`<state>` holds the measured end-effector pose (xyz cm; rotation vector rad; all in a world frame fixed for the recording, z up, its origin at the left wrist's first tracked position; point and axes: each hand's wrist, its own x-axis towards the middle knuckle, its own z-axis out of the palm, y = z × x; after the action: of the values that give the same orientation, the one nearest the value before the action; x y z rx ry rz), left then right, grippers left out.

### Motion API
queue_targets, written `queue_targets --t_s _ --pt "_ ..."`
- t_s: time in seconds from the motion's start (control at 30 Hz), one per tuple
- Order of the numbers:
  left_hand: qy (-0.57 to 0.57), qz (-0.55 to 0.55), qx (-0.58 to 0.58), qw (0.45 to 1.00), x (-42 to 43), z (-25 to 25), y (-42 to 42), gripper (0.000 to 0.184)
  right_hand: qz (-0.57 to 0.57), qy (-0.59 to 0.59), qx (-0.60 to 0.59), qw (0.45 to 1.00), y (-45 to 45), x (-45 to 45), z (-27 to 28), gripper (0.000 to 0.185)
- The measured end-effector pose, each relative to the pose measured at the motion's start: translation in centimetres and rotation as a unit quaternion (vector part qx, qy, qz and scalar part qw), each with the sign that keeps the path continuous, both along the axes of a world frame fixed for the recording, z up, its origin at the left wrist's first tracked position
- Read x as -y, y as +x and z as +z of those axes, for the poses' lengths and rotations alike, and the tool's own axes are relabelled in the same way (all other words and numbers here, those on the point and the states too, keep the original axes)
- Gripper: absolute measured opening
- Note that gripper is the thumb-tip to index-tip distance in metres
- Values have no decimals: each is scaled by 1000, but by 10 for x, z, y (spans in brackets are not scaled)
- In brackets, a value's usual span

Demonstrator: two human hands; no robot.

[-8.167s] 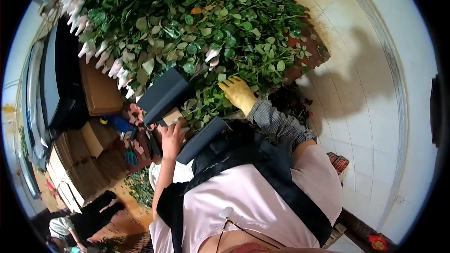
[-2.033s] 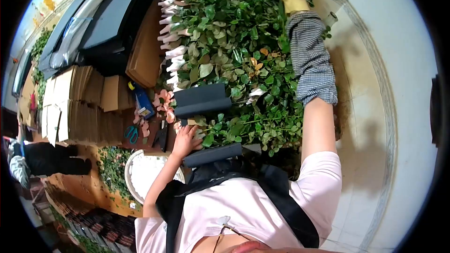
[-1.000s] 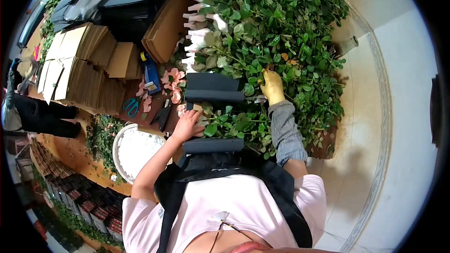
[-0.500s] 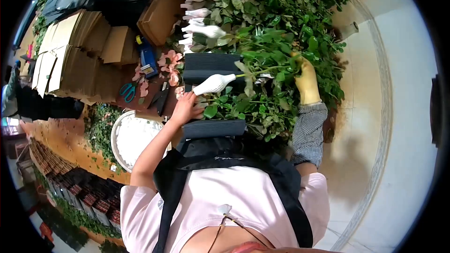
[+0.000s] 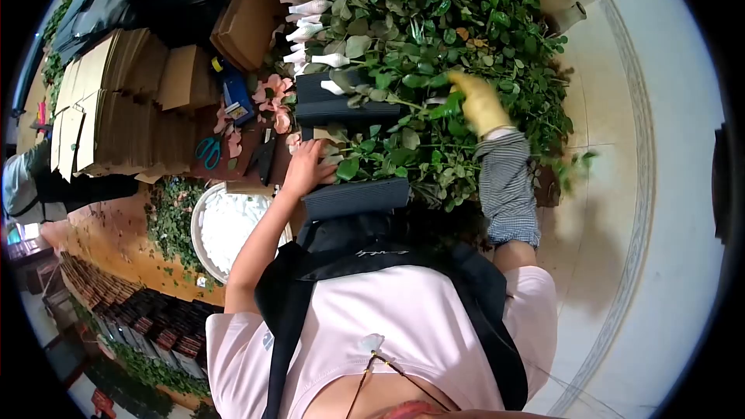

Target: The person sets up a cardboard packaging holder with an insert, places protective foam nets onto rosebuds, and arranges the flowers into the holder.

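Observation:
Between two dark ribbed boards [image 5: 355,197] lies a bunch of leafy stems [image 5: 434,163]. My bare left hand [image 5: 305,168] curls over its white-netted flower heads [image 5: 330,163], beside a small cardboard piece [image 5: 324,136]. My right hand [image 5: 479,105], in a yellow glove, is closed on green rose stems [image 5: 419,105] above the bunch; motion slightly blurs it. A white-netted head [image 5: 336,87] lies over the upper ribbed board [image 5: 341,111], to the left of the gloved hand.
A large leafy pile [image 5: 481,15] with netted heads [image 5: 310,6] spans the back. At left are cardboard stacks [image 5: 124,124], a blue tool [image 5: 234,93], teal scissors [image 5: 208,152] and a basket of white pieces [image 5: 233,229]. Another person [image 5: 46,190] stands at far left.
Since half a second ago, my gloved hand has moved slightly left, and the netted head lying near my left hand has gone from there. My left hand remains on the bunch.

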<state>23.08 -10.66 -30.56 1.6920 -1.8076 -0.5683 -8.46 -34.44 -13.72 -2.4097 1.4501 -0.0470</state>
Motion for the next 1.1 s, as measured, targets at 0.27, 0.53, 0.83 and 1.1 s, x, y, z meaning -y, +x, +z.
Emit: queue_targets --t_s 0.27,0.53,0.83,1.1 --pt "-7 13 2 1000 2 7 1 56 -173 148 319 920 -6 -94 -86 43" --pt "17 9 -3 1000 2 2 1 57 -20 -63 99 993 7 -128 -97 50" --pt "-13 12 -15 1000 0 -1 -4 58 -58 -62 155 984 -9 -118 58 45" --pt "46 2 71 996 -1 10 -2 62 -32 170 -57 983 21 -73 -122 35"
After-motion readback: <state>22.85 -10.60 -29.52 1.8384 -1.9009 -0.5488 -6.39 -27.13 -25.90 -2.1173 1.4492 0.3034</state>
